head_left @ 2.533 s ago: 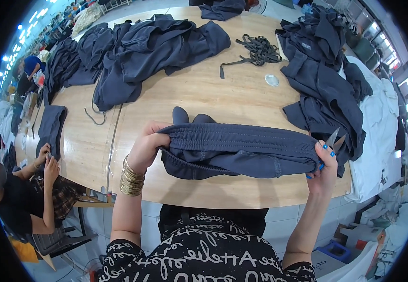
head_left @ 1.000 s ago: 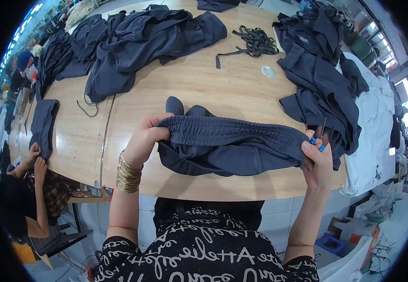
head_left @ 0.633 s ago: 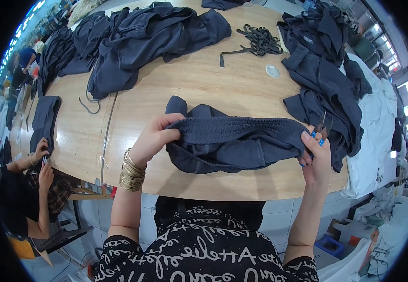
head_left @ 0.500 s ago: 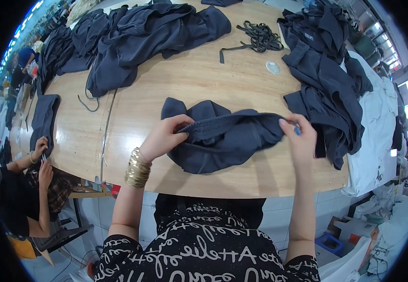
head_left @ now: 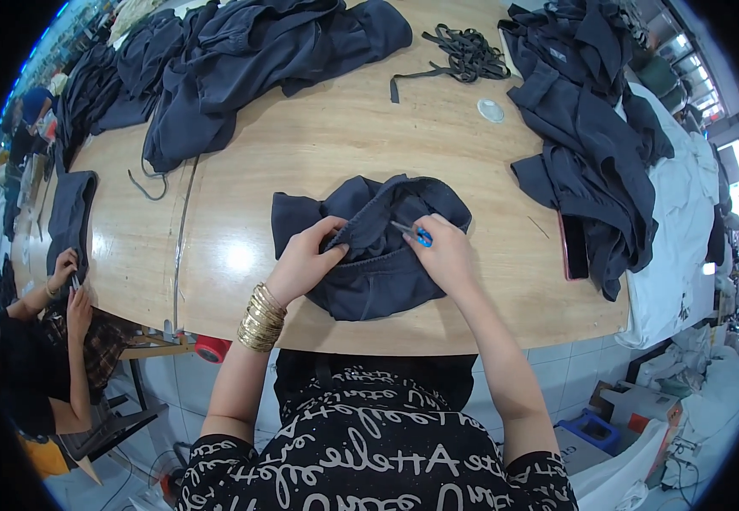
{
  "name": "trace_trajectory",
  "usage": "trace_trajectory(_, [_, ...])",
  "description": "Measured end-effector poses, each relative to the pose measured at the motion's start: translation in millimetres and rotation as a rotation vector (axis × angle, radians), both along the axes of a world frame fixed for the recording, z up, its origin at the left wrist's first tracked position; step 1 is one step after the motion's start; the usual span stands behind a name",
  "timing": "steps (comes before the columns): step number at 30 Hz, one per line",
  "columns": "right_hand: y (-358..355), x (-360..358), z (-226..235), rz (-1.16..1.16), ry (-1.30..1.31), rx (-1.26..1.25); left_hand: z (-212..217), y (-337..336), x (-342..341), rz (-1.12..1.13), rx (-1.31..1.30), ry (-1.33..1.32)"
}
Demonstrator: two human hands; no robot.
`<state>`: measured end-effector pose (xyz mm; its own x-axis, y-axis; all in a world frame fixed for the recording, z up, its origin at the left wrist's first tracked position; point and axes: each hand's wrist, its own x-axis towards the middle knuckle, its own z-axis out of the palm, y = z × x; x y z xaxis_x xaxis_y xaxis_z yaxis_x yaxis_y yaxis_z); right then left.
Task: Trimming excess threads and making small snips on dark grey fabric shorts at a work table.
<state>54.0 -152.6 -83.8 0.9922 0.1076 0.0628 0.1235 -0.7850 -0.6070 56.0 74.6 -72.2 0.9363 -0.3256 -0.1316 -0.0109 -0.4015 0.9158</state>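
Note:
A dark navy garment (head_left: pixel 378 285) with a gathered elastic waistband lies bunched on the wooden table in front of me. My left hand (head_left: pixel 306 260) pinches the waistband at its left side, thumb and fingers closed on the cloth. Over the opening of the garment, my right hand (head_left: pixel 444 251) is closed around small thread snips (head_left: pixel 422 238) with a blue handle. Their metal tips point left, into the waistband's opening. Whether the blades touch a thread is too small to tell.
Dark garments are heaped at the far left (head_left: pixel 242 64) and along the right (head_left: pixel 591 179). Tangled dark cord (head_left: pixel 467 55) and a clear round disc (head_left: pixel 490 110) lie farther back. A phone (head_left: pixel 572 247) sits partly beneath the right heap. At left, a co-worker's hands (head_left: pixel 71 285) handle dark cloth.
My right hand has come left from the garment's right edge to over its opening, now with the snips' tips showing. The stretched waistband has slackened into a rounder opening.

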Motion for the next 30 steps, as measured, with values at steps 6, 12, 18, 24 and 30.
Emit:
trace_trajectory(6, [-7,8,19,0.011,0.018,0.229,-6,2,-6,0.071,-0.045,-0.05])
trace_trajectory(12, [2,2,-8,0.155,0.026,-0.155,-10,-2,-3,0.181,-0.143,-0.089])
trace_trajectory(18, [-17,0,52,-0.193,0.548,0.968,3,6,-4,0.265,-0.179,-0.109])
trace_trajectory(24, [-18,-10,86,-0.164,0.599,1.232,37,-17,-12,0.283,0.065,-0.652])
trace_trajectory(30, [-18,-15,92,-0.14,0.602,1.265,33,-38,-8,0.208,-0.277,-0.095])
